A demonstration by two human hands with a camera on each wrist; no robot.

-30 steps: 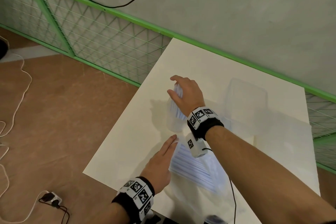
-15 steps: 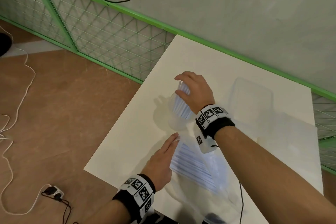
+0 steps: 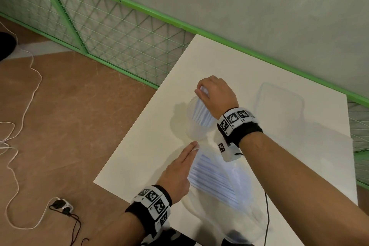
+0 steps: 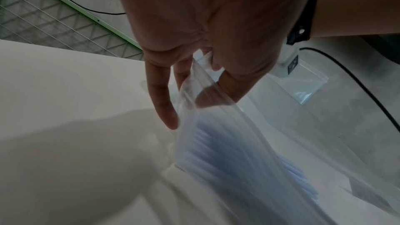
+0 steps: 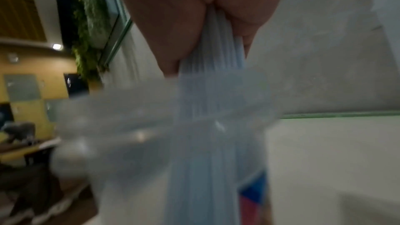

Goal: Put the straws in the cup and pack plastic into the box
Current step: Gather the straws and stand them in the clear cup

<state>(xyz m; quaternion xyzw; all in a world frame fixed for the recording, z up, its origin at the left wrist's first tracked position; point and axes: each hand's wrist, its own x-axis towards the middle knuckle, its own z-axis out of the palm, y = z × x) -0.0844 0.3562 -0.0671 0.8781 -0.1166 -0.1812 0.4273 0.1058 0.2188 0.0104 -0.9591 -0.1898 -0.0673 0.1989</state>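
Observation:
My right hand (image 3: 200, 91) grips the top of a bundle of white straws (image 3: 200, 114); their lower ends stand inside a clear plastic cup (image 3: 192, 132) on the white table (image 3: 139, 156). In the right wrist view the right hand (image 5: 205, 49) clasps the straws (image 5: 207, 109) above the blurred cup rim (image 5: 140, 122). My left hand (image 3: 190, 149) lies at the near side of the cup, at the mouth of a clear plastic bag (image 3: 239, 181) with more straws (image 3: 211, 179) in it. The left wrist view shows the left hand (image 4: 186, 107) pinching the bag's edge (image 4: 194, 81). A clear box (image 3: 279, 104) sits to the right.
The table's left edge (image 3: 127, 138) runs close to the cup, with brown floor below it. A green mesh fence (image 3: 119, 32) and a wall bound the far side. White cables (image 3: 26, 106) and a plug (image 3: 61, 204) lie on the floor. A black cable (image 3: 266, 215) crosses the near table.
My right hand has shifted a little to the right with the straw bundle, which now stands steeper in the cup. The left hand has stayed at the bag.

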